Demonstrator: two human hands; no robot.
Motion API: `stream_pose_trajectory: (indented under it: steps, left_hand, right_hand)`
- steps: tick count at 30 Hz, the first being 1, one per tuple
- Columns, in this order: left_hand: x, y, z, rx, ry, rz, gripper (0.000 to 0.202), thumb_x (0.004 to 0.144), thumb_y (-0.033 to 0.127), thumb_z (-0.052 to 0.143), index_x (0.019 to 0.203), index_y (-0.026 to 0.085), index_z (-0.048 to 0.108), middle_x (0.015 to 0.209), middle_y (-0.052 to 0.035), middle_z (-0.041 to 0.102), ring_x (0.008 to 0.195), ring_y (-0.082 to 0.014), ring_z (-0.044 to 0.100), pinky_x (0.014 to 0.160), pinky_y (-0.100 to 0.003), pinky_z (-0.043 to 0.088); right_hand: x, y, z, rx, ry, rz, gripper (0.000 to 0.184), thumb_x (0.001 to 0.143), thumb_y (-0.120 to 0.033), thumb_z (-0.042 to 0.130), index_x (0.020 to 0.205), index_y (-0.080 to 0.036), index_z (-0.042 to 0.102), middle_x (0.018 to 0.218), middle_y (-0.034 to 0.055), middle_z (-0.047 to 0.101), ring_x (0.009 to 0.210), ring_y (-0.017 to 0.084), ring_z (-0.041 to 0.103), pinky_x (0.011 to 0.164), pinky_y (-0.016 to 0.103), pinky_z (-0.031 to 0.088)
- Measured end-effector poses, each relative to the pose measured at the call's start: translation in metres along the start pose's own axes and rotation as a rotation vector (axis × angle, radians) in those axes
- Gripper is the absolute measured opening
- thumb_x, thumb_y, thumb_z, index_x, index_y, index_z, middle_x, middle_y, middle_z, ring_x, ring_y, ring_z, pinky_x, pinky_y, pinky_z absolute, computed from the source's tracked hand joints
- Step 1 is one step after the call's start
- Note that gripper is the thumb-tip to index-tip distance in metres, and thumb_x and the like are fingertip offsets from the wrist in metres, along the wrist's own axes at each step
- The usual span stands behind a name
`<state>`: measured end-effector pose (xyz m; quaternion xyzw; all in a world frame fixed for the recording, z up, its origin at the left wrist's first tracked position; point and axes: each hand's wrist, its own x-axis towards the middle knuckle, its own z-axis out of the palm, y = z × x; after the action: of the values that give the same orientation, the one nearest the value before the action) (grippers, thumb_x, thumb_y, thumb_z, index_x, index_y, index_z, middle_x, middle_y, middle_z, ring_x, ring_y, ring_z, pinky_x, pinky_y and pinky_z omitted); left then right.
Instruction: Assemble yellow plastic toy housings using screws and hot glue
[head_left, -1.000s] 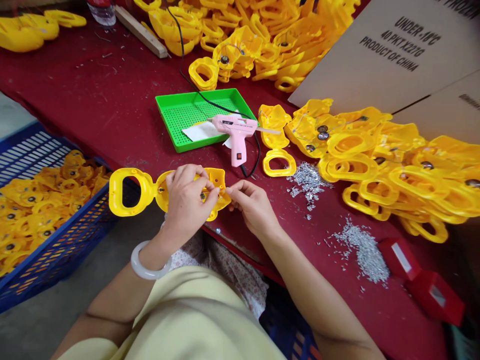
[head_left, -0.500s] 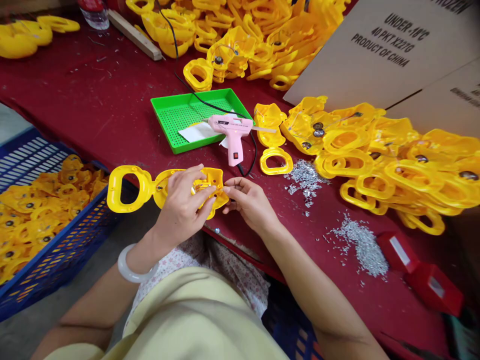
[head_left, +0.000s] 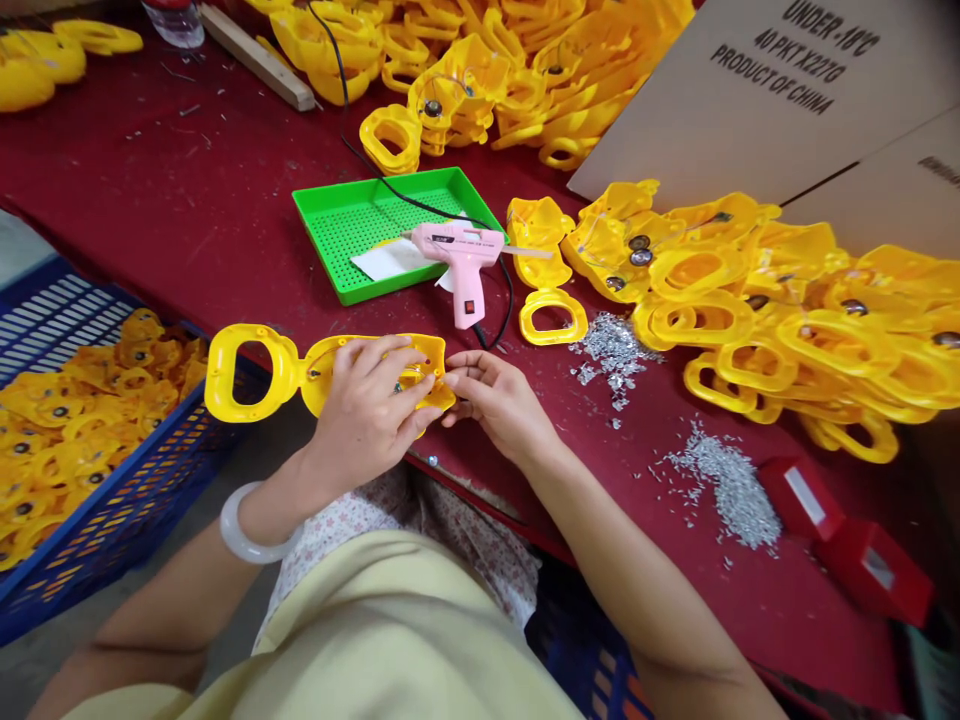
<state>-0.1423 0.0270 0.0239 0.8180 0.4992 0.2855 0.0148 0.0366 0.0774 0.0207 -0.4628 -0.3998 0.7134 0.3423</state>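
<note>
A yellow plastic shell [head_left: 255,372] with a loop handle at its left end lies across the near edge of the red table [head_left: 187,200]. My left hand [head_left: 367,410] covers the shell's wide part, fingers curled over it and gripping it. My right hand [head_left: 495,400] pinches the shell's right edge with fingertips pressed together. A white bangle [head_left: 244,525] sits on my left wrist. Small metal parts inside the shell are mostly hidden under my fingers.
A pink glue gun [head_left: 465,262] rests on the edge of a green tray [head_left: 352,215], its black cord running back. Yellow shells are heaped at right [head_left: 787,310] and at the back [head_left: 487,70]. Piles of silver screws [head_left: 731,490], red boxes [head_left: 855,560], a blue crate of shells [head_left: 82,420].
The shell and both hands have stayed together; my left fingers shifted slightly over the shell's wide part. The view has drifted a little, nothing else moved.
</note>
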Motion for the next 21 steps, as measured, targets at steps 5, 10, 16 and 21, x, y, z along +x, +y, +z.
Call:
stream_pose_trajectory:
  steps: [5, 10, 16, 21]
  left_hand:
    - [-0.0023, 0.0006, 0.0029, -0.053, 0.004, 0.010, 0.024, 0.093, 0.031, 0.054, 0.107, 0.019, 0.070, 0.116, -0.0075, 0.071, 0.123, -0.0331, 0.055, 0.099, -0.055, 0.036]
    - [-0.0035, 0.0022, 0.0062, -0.085, 0.041, 0.007, 0.024, 0.093, 0.030, 0.054, 0.107, 0.018, 0.069, 0.115, -0.0078, 0.072, 0.112, -0.0266, 0.063, 0.104, -0.052, 0.034]
    - [0.0009, -0.0010, 0.0010, -0.073, -0.030, -0.015, 0.029, 0.095, 0.035, 0.050, 0.108, 0.019, 0.071, 0.124, -0.0109, 0.066, 0.110, -0.0284, 0.061, 0.097, -0.050, 0.038]
    - [0.0015, -0.0039, -0.0008, -0.088, -0.055, -0.018, 0.031, 0.095, 0.036, 0.049, 0.111, 0.021, 0.071, 0.130, -0.0110, 0.062, 0.112, -0.0291, 0.059, 0.097, -0.051, 0.038]
  right_hand:
    - [0.0006, 0.0005, -0.0011, -0.003, 0.001, 0.004, 0.041, 0.064, -0.033, 0.084, 0.091, -0.017, 0.058, 0.071, -0.0045, 0.064, 0.054, 0.009, 0.062, 0.048, 0.023, 0.058]
    - [0.0007, 0.0012, -0.0008, 0.002, -0.008, -0.005, 0.040, 0.064, -0.032, 0.084, 0.091, -0.017, 0.058, 0.072, -0.0047, 0.065, 0.056, 0.009, 0.063, 0.049, 0.022, 0.059]
    - [-0.0001, -0.0001, 0.0005, 0.016, -0.014, -0.005, 0.041, 0.063, -0.033, 0.084, 0.091, -0.017, 0.058, 0.070, -0.0056, 0.064, 0.052, 0.008, 0.061, 0.048, 0.022, 0.058]
    - [0.0017, -0.0012, 0.0009, 0.013, -0.012, 0.009, 0.043, 0.060, -0.033, 0.085, 0.089, -0.016, 0.058, 0.069, -0.0049, 0.064, 0.053, 0.009, 0.061, 0.047, 0.023, 0.058]
